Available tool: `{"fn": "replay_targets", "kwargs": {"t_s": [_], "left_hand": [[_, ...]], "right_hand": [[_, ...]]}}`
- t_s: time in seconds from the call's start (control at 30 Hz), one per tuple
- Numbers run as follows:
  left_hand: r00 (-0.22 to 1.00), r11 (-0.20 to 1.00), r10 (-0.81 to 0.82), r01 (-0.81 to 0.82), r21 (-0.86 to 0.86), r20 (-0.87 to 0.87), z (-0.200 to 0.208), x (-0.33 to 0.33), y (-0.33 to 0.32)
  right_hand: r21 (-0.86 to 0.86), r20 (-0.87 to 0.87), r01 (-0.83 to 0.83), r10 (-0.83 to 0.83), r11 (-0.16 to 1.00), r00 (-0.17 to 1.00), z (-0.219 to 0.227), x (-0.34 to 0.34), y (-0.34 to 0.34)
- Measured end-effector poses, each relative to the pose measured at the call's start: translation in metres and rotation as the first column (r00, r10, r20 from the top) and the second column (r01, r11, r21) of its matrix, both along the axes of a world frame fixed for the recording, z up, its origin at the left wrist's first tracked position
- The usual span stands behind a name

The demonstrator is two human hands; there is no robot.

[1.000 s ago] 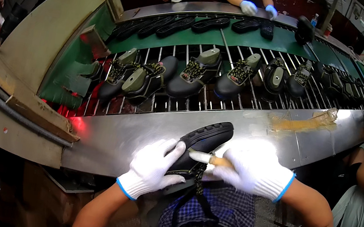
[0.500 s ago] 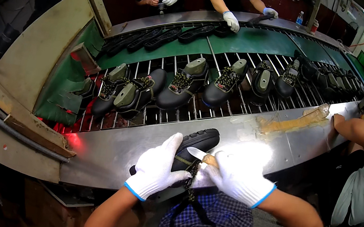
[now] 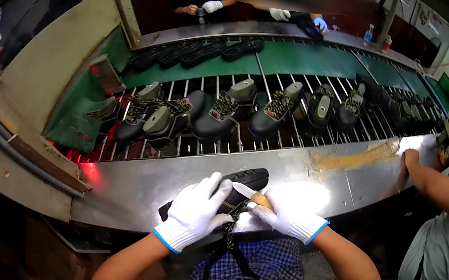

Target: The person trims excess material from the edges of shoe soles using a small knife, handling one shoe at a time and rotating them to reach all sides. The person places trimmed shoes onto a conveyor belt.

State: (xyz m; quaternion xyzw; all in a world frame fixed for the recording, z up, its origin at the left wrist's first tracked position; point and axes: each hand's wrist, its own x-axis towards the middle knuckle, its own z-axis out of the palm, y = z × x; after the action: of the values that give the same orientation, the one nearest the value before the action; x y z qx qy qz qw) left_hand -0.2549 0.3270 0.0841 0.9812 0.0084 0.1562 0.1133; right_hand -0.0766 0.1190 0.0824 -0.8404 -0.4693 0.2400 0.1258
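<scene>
A black shoe lies tilted on its side at the near edge of the metal ledge, its dark sole edge facing up and away. My left hand, in a white knit glove with a blue cuff, is closed around the shoe's middle and hides much of it. In my gloved right hand is a short knife with a pale blade and a wooden handle. The blade tip points left, close to the shoe's side and my left fingers. Yellow-black laces hang below the shoe.
Beyond the metal ledge, a roller conveyor carries several black shoes on lasts. Loose black soles lie on the green belt behind. Two people work across the line; another person's arm rests on the ledge at right.
My left fingers have shifted on the shoe, which has turned slightly. The knife stays beside it. Across the line, a person's gloved hands have drawn back from the belt with a dark sole.
</scene>
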Motion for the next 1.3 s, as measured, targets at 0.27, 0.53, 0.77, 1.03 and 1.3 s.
{"fn": "replay_targets", "kwargs": {"t_s": [0.27,0.53,0.77,1.03,1.3], "left_hand": [[0.919,0.888,0.393,-0.369,-0.276,0.039,-0.057,-0.131,0.027],[0.912,0.841,0.406,-0.398,-0.367,-0.058,-0.070,-0.108,0.021],[0.906,0.845,0.422,-0.383,-0.373,0.025,-0.079,-0.103,0.026],[0.902,0.932,0.296,-0.202,-0.301,0.313,-0.099,-0.101,0.038],[0.876,0.957,0.271,-0.199,-0.214,0.398,-0.102,-0.097,0.042]], "right_hand": [[0.073,-0.162,-0.036,0.047,0.997,0.986,0.036,-0.045,0.008],[0.007,-0.072,-0.233,0.233,0.972,0.970,0.037,-0.084,0.054],[-0.046,-0.361,-0.087,0.065,0.995,0.930,0.019,-0.090,0.075],[0.217,-0.007,-0.239,0.246,0.947,0.969,0.015,-0.126,0.081],[0.276,0.273,-0.454,0.384,0.847,0.882,0.017,-0.127,0.078]]}}
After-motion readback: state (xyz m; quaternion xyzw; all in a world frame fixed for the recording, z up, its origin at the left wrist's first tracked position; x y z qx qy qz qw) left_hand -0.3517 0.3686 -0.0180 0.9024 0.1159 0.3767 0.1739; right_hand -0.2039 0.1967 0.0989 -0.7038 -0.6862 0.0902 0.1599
